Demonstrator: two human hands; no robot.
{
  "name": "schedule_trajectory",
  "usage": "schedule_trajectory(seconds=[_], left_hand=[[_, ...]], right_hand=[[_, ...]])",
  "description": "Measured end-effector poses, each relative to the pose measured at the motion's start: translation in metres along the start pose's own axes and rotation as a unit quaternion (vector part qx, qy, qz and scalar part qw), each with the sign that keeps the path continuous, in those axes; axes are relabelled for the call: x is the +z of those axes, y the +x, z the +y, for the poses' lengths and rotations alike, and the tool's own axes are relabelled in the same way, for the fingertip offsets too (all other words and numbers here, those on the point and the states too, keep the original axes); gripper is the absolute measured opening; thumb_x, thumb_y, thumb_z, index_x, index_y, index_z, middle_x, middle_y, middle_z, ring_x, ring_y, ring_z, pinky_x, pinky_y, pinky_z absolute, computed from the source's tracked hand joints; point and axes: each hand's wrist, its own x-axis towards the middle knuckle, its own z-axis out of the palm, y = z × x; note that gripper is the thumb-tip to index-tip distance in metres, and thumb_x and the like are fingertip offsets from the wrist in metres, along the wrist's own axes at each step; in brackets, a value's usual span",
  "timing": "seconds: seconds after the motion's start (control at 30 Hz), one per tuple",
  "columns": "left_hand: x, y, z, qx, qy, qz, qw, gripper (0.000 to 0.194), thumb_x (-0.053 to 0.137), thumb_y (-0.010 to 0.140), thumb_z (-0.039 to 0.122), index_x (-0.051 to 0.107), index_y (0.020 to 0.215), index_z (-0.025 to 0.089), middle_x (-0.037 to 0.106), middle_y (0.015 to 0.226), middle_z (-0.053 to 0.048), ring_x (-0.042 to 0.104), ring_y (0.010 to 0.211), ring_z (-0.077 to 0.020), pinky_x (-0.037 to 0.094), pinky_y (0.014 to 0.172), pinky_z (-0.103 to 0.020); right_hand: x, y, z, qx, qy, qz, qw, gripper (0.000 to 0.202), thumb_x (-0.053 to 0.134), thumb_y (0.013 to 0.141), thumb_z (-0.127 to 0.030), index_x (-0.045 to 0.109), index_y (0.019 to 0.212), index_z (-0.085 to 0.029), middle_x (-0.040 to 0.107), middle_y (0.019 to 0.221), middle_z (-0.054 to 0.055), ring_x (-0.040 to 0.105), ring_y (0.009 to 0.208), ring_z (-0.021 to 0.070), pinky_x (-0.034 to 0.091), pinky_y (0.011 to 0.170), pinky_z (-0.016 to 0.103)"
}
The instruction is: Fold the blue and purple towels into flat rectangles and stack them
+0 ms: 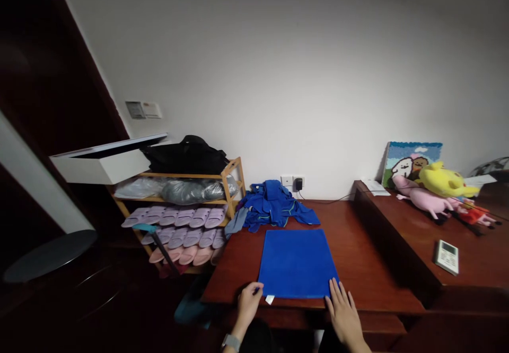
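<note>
My left hand (250, 299) pinches near-left corner of flat square blue cloth (296, 263) on reddish-brown wooden table (350, 252); right hand (343, 310) spread over near-right corner

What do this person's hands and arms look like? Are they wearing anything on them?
The left hand is ungloved, with a grey watch or band on its wrist. The right hand is ungloved too, with nothing visible on its wrist. No sleeves, cables or markings show on either arm.
</note>
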Motion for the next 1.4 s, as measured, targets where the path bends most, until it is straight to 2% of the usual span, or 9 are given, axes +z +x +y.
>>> schedule_trajectory(seconds=[0.27,0.57,0.7,0.8,0.93,1.03,1.1,1.2,1.4], left_hand=[[0.003,-0.003,0.000,0.019,0.018,0.022,0.999,0.030,0.058,0.073,0.043,0.078,0.081,0.022,0.082,0.094,-0.010,0.078,0.089,-0.0291,0.062,0.085,-0.039],[-0.003,-0.010,-0.003,0.052,0.042,0.036,0.997,0.028,0.059,0.076,0.043,0.077,0.078,0.023,0.075,0.092,-0.008,0.077,0.083,-0.0255,0.063,0.083,-0.036],[0.006,-0.016,0.018,0.118,0.163,0.087,0.976,0.027,0.054,0.084,0.033,0.078,0.092,0.024,0.071,0.108,-0.010,0.071,0.101,-0.0298,0.057,0.096,-0.045],[0.043,-0.019,0.057,0.198,0.239,0.041,0.950,0.035,0.044,0.093,0.024,0.077,0.105,0.026,0.070,0.121,-0.009,0.065,0.115,-0.0286,0.053,0.104,-0.044],[0.126,-0.024,0.107,0.296,0.257,-0.116,0.913,0.043,0.040,0.100,0.029,0.065,0.135,0.029,0.060,0.148,-0.004,0.052,0.138,-0.0255,0.042,0.118,-0.044],[0.176,-0.027,0.113,0.313,0.275,-0.184,0.890,0.051,0.032,0.105,0.041,0.045,0.154,0.030,0.043,0.162,-0.004,0.036,0.151,-0.0261,0.031,0.124,-0.050],[0.190,-0.026,0.101,0.305,0.293,-0.195,0.885,0.055,0.027,0.106,0.045,0.034,0.159,0.030,0.038,0.165,-0.005,0.031,0.153,-0.0273,0.029,0.124,-0.054],[0.177,-0.020,0.075,0.285,0.317,-0.174,0.888,0.059,0.024,0.106,0.049,0.026,0.161,0.029,0.033,0.166,-0.005,0.027,0.154,-0.0279,0.026,0.125,-0.056],[0.086,0.002,0.024,0.206,0.367,-0.109,0.900,0.064,0.027,0.104,0.057,0.030,0.160,0.026,0.030,0.166,-0.007,0.027,0.154,-0.0275,0.024,0.125,-0.053]], right_hand=[[-0.041,0.037,-0.021,0.009,0.027,0.010,1.000,0.069,0.018,0.103,-0.050,0.034,0.158,-0.012,0.028,0.165,0.006,0.024,0.154,0.0248,0.017,0.127,0.046],[-0.009,0.046,-0.013,-0.009,0.035,0.004,0.999,0.071,0.023,0.102,-0.053,0.031,0.159,-0.011,0.021,0.166,0.008,0.019,0.155,0.0245,0.016,0.128,0.046],[-0.008,0.044,-0.012,-0.010,0.039,0.014,0.999,0.069,0.022,0.102,-0.053,0.032,0.159,-0.014,0.022,0.166,0.007,0.020,0.155,0.0239,0.017,0.128,0.047],[-0.012,0.044,-0.013,-0.010,0.041,0.013,0.999,0.068,0.022,0.103,-0.053,0.032,0.159,-0.016,0.022,0.166,0.006,0.020,0.155,0.0243,0.017,0.128,0.047],[-0.016,0.043,-0.015,-0.013,0.038,0.007,0.999,0.068,0.019,0.103,-0.051,0.031,0.159,-0.014,0.021,0.167,0.007,0.018,0.155,0.0246,0.015,0.128,0.046],[-0.014,0.042,-0.014,-0.018,0.038,-0.005,0.999,0.063,0.020,0.102,-0.040,0.031,0.158,-0.014,0.021,0.167,0.005,0.016,0.156,0.0228,0.014,0.128,0.045],[-0.011,0.043,-0.013,-0.017,0.038,-0.007,0.999,0.062,0.022,0.101,-0.037,0.032,0.158,-0.016,0.021,0.166,0.004,0.016,0.156,0.0225,0.015,0.128,0.046],[-0.008,0.045,-0.013,-0.012,0.036,0.007,0.999,0.063,0.022,0.101,-0.043,0.034,0.158,-0.018,0.022,0.166,0.004,0.018,0.155,0.0240,0.015,0.128,0.048],[-0.013,0.042,-0.017,0.004,0.021,0.011,1.000,0.068,0.020,0.102,-0.047,0.031,0.159,-0.012,0.022,0.167,0.007,0.020,0.155,0.0244,0.016,0.128,0.046]])
